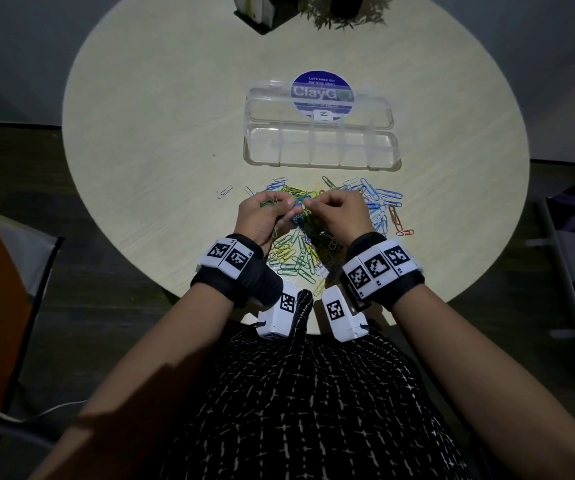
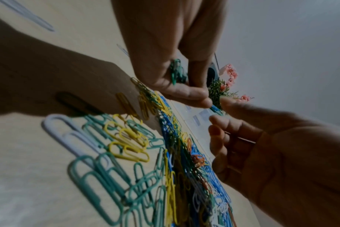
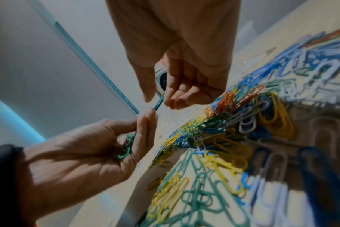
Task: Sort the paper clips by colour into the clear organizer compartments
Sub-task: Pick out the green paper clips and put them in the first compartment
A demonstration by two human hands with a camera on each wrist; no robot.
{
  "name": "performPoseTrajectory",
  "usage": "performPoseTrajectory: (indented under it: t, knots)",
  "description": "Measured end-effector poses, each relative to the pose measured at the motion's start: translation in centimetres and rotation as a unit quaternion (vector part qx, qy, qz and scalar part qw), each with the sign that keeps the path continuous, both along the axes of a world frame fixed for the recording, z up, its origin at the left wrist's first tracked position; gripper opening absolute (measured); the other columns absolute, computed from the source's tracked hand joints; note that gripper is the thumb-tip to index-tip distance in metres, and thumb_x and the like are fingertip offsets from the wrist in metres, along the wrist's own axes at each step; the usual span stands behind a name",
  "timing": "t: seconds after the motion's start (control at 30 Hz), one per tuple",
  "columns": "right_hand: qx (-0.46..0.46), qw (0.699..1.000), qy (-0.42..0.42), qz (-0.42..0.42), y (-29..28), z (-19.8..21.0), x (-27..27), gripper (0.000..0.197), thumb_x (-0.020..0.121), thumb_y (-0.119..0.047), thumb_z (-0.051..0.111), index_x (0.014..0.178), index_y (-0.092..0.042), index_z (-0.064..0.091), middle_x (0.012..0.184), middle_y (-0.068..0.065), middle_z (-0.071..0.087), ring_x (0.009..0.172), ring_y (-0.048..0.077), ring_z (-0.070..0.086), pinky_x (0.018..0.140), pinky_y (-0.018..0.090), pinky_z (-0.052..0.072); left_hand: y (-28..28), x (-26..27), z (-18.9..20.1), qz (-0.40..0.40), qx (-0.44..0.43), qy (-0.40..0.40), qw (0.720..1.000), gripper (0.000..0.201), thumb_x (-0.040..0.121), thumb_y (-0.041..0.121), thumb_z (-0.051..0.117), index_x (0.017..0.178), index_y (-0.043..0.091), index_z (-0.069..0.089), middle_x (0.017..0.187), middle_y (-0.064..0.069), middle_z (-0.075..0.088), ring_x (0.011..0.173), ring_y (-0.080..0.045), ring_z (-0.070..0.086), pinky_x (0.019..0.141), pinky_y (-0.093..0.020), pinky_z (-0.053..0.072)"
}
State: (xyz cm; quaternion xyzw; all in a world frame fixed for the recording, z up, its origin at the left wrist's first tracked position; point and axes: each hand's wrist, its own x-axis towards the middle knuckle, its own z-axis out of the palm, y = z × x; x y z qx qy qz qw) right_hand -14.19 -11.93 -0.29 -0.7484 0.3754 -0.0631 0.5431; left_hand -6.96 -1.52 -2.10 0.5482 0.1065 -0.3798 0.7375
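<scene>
Pinching one clip [image 3: 159, 102] between both hands: left hand [image 1: 264, 216] cupping green clips [image 3: 126, 145], right hand [image 1: 341, 214]; linked clips risk dragging wrong colours.

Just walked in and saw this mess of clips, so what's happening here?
A person is sorting a pile of coloured paper clips on a round wooden table. The left hand holds a bunch of dark green clips. Both it and the right hand pinch one teal clip. The clear plastic organizer lies open, its compartments empty.

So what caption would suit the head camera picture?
Both hands pinch one clip above a mixed-colour paper clip pile; the open clear plastic organizer behind looks empty.
</scene>
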Motion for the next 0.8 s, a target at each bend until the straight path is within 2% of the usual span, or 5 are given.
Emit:
performPoseTrajectory:
  t: [0.23,0.4,0.5,0.63,0.8]
  knots:
    - [0.072,0.996,-0.017,-0.047,-1.1,0.0,0.3,0.033,0.084,0.0,0.062,0.054,-0.012,0.054,0.059,0.006,0.052,0.054,0.016,0.048,0.06,0.024,0.043,0.1,-0.4,0.5,-0.083,-0.027,0.043,0.995,0.021,0.089,-0.017,0.046,0.085,-0.002,0.059,0.078,-0.017,0.064,0.052,-0.011,0.07,0.054,-0.015,0.058]
    - [0.09,0.995,-0.012,-0.031,-1.0,0.1,0.0,0.024,0.085,-0.01,0.065,0.062,-0.005,0.057,0.063,0.008,0.055,0.05,0.012,0.054,0.055,0.022,0.048,-0.1,-0.2,0.1,-0.077,0.002,0.043,0.996,0.017,0.087,-0.016,0.052,0.081,-0.002,0.06,0.063,-0.012,0.066,0.049,-0.011,0.068,0.052,-0.014,0.056]
    - [0.056,0.998,0.006,-0.006,-0.9,-0.5,0.3,0.025,0.082,-0.011,0.068,0.059,-0.009,0.059,0.06,0.005,0.054,0.056,0.017,0.051,0.065,0.029,0.046,-0.4,-0.2,-0.1,-0.091,0.036,0.008,0.995,0.017,0.086,-0.012,0.057,0.073,-0.001,0.06,0.05,-0.002,0.065,0.042,-0.006,0.064,0.05,-0.011,0.055]
    - [0.035,0.999,0.021,0.015,-1.4,-0.6,0.4,0.024,0.085,-0.004,0.062,0.062,-0.008,0.059,0.058,0.003,0.053,0.047,0.005,0.05,0.057,0.02,0.043,-0.6,-0.2,-0.6,-0.1,0.081,-0.03,0.991,0.021,0.088,-0.006,0.058,0.069,0.003,0.06,0.043,0.003,0.056,0.033,-0.001,0.049,0.038,-0.009,0.042]
    - [0.075,0.997,0.003,-0.009,-2.2,-0.6,0.3,0.03,0.085,0.002,0.059,0.06,-0.013,0.057,0.059,0.007,0.054,0.035,-0.002,0.05,0.046,0.012,0.046,-0.2,0.8,-1.0,-0.053,0.032,0.076,0.995,0.023,0.096,0.003,0.046,0.075,0.005,0.056,0.039,0.006,0.045,0.029,0.0,0.037,0.03,-0.008,0.028]
